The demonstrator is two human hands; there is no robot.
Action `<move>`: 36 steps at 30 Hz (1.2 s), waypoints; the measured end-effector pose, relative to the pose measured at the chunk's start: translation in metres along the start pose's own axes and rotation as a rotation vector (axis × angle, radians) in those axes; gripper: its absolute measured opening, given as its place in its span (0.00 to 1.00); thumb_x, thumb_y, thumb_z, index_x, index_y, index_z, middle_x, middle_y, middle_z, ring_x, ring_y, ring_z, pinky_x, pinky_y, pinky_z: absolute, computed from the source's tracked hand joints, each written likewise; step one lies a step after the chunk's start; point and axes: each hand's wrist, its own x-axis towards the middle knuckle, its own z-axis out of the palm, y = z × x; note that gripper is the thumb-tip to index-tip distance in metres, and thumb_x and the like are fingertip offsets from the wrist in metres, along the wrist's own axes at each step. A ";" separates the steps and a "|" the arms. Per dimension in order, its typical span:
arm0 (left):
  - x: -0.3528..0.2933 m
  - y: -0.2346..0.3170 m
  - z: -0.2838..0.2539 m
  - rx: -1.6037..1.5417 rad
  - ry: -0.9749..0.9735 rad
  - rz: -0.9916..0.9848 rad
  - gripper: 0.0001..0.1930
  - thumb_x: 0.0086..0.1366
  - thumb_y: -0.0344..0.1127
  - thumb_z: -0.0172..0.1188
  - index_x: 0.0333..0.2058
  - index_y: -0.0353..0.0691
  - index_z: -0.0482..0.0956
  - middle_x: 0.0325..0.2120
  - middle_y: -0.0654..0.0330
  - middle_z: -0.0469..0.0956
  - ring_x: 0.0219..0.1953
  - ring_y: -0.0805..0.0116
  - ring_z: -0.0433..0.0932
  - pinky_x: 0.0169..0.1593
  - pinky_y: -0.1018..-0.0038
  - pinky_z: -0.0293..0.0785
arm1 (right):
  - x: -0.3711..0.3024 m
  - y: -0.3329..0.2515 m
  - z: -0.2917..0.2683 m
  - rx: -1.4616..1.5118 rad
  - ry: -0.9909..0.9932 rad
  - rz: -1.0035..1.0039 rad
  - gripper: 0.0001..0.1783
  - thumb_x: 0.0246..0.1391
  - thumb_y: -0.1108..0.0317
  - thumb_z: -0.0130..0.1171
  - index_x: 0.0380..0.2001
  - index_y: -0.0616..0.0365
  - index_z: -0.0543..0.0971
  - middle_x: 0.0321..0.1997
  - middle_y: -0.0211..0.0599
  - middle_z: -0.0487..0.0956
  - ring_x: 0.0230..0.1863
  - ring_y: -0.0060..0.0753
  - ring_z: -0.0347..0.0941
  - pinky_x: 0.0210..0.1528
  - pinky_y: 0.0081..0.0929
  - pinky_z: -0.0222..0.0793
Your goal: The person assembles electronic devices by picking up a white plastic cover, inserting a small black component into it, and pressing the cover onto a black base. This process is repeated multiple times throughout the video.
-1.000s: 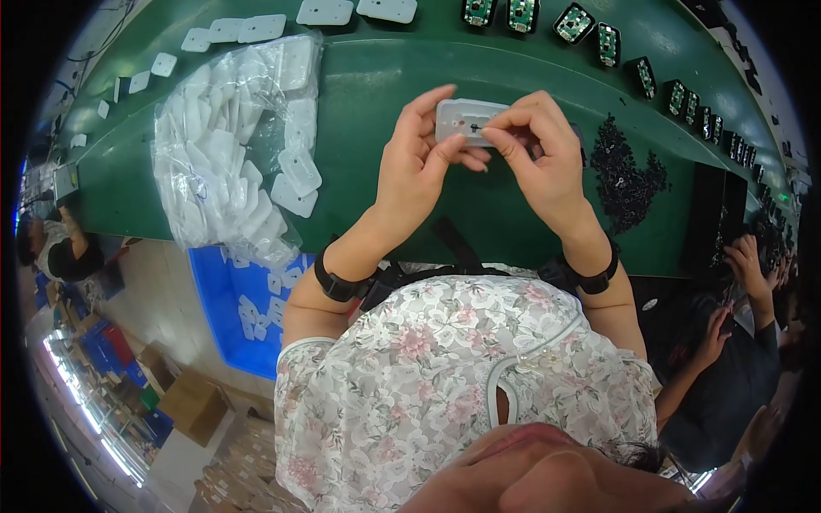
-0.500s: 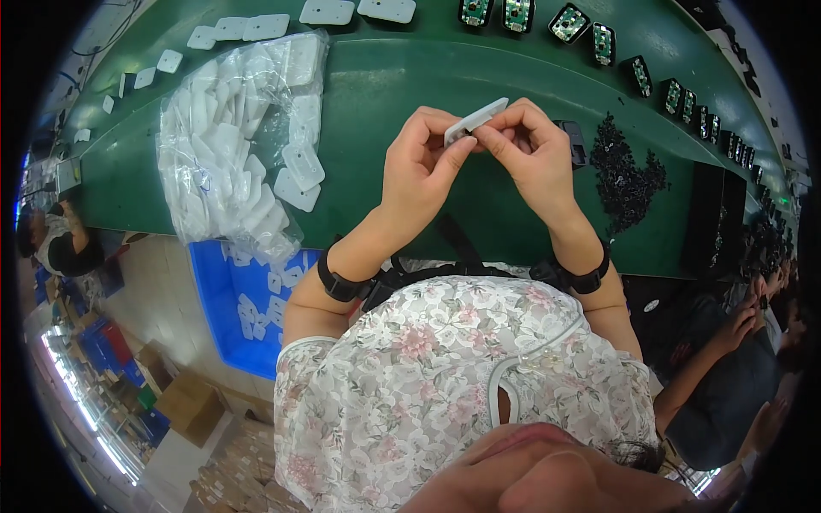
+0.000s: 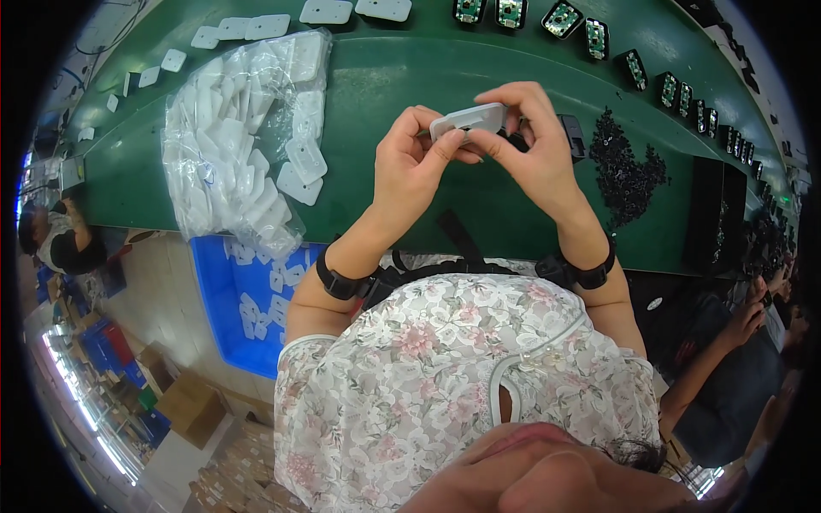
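Both hands meet above the green table (image 3: 385, 94), around one white plastic cover plate (image 3: 481, 118) with rounded corners. My left hand (image 3: 410, 158) is closed on the plate's left end, thumb at its near edge. My right hand (image 3: 532, 137) pinches its right side, the thumb below and the forefinger arched over the far corner. Something small and dark shows at the plate's near edge by the thumbs; its kind cannot be made out. Just right of my right hand, a black device (image 3: 570, 137) lies partly hidden. Beyond it is a pile of small black parts (image 3: 629, 171).
On the left a clear plastic bag (image 3: 222, 162) holds many white plates, with loose plates (image 3: 299, 181) beside it. Below stands a blue bin (image 3: 224, 316). Black housings with green circuit boards (image 3: 562, 19) line the far edge. A black box (image 3: 714, 214) and a co-worker (image 3: 727, 376) are at right.
The plate has turned from steeply slanted to flatter, showing its broad face. My right fingers have spread and risen over its far corner. My left hand has shifted slightly left.
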 end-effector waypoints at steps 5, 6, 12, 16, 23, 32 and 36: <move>-0.002 -0.003 -0.004 0.104 -0.036 -0.010 0.04 0.65 0.25 0.54 0.35 0.31 0.68 0.31 0.53 0.77 0.33 0.67 0.81 0.39 0.76 0.80 | 0.005 0.000 -0.005 0.058 -0.178 0.234 0.14 0.45 0.68 0.68 0.32 0.57 0.73 0.26 0.20 0.68 0.26 0.12 0.57 0.27 0.12 0.54; -0.002 -0.003 -0.006 0.125 -0.040 -0.030 0.04 0.65 0.25 0.54 0.35 0.31 0.68 0.31 0.53 0.78 0.33 0.67 0.81 0.39 0.76 0.79 | 0.007 -0.001 -0.006 0.049 -0.232 0.302 0.14 0.45 0.68 0.68 0.30 0.57 0.72 0.24 0.20 0.67 0.25 0.12 0.56 0.27 0.12 0.54; 0.000 -0.005 -0.016 0.063 -0.005 -0.196 0.05 0.65 0.25 0.54 0.35 0.31 0.68 0.32 0.52 0.78 0.33 0.65 0.82 0.39 0.75 0.80 | 0.011 0.004 0.004 0.236 -0.297 0.437 0.15 0.45 0.67 0.68 0.28 0.57 0.70 0.26 0.22 0.68 0.27 0.11 0.59 0.27 0.12 0.54; 0.006 -0.011 -0.020 -0.015 0.039 -0.235 0.06 0.65 0.26 0.55 0.36 0.30 0.67 0.33 0.50 0.78 0.33 0.63 0.82 0.40 0.73 0.81 | 0.007 0.016 0.019 0.491 -0.218 0.483 0.15 0.45 0.70 0.68 0.33 0.58 0.71 0.33 0.25 0.70 0.29 0.12 0.62 0.30 0.11 0.57; 0.013 -0.012 -0.018 -0.227 0.189 -0.174 0.08 0.65 0.28 0.56 0.37 0.31 0.67 0.34 0.51 0.77 0.32 0.65 0.82 0.39 0.73 0.81 | 0.006 0.020 0.040 -0.121 0.221 -0.213 0.15 0.40 0.74 0.69 0.34 0.54 0.78 0.44 0.38 0.71 0.44 0.37 0.71 0.41 0.28 0.70; 0.009 -0.012 -0.016 -0.144 0.177 -0.102 0.08 0.65 0.29 0.57 0.37 0.32 0.67 0.34 0.53 0.78 0.32 0.69 0.81 0.38 0.77 0.79 | 0.001 0.019 0.043 -0.035 0.147 -0.148 0.09 0.46 0.76 0.65 0.34 0.57 0.79 0.48 0.39 0.70 0.46 0.36 0.70 0.47 0.28 0.67; 0.006 -0.013 -0.015 -0.147 0.173 -0.099 0.08 0.65 0.29 0.57 0.36 0.32 0.68 0.33 0.53 0.78 0.32 0.70 0.81 0.38 0.77 0.79 | -0.003 0.021 0.044 -0.037 0.144 -0.155 0.09 0.47 0.76 0.64 0.33 0.57 0.78 0.48 0.39 0.70 0.46 0.35 0.69 0.47 0.27 0.67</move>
